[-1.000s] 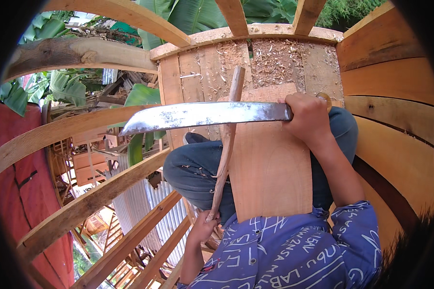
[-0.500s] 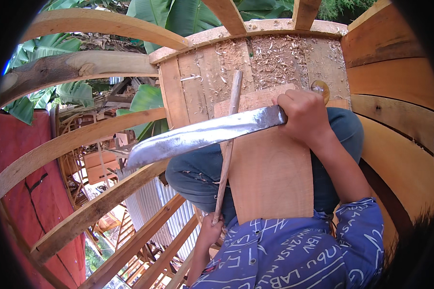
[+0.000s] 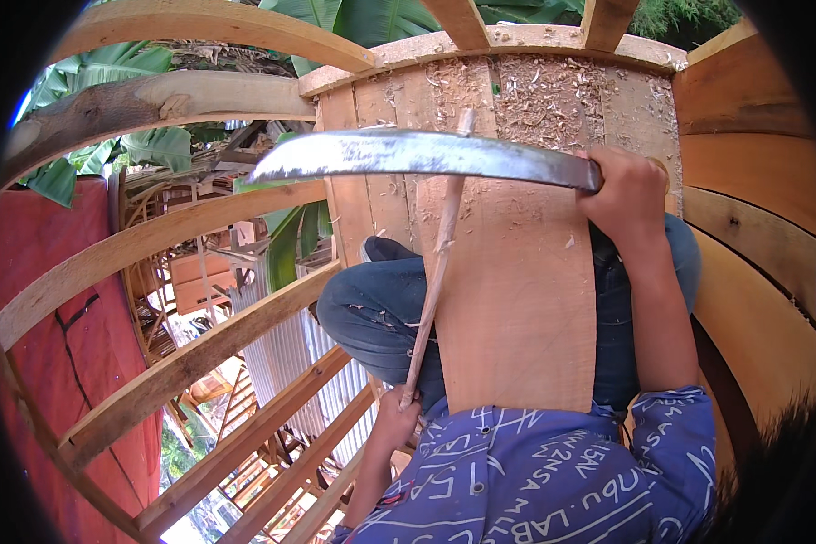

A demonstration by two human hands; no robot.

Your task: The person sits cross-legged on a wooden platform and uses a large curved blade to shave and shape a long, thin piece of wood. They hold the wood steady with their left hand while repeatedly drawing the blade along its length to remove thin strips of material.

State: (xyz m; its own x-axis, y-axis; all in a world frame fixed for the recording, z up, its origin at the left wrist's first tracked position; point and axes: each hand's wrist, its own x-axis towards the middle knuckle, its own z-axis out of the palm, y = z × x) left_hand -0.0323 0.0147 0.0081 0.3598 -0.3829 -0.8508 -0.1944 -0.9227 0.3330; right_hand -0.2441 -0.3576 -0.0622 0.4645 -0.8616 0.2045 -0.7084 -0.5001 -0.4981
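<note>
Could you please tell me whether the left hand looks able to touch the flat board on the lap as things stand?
Probably yes: the left hand is close to the flat board and the blade is up by its far end, though the hand is busy gripping the stick.

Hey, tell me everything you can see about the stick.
The stick is long, thin, slightly crooked, pale brown and wooden-looking. The left hand grips its lower end. It slants up and rightward across the left edge of the board and beneath the knife, its tip showing beyond. Whether knife and stick touch is unclear.
</note>
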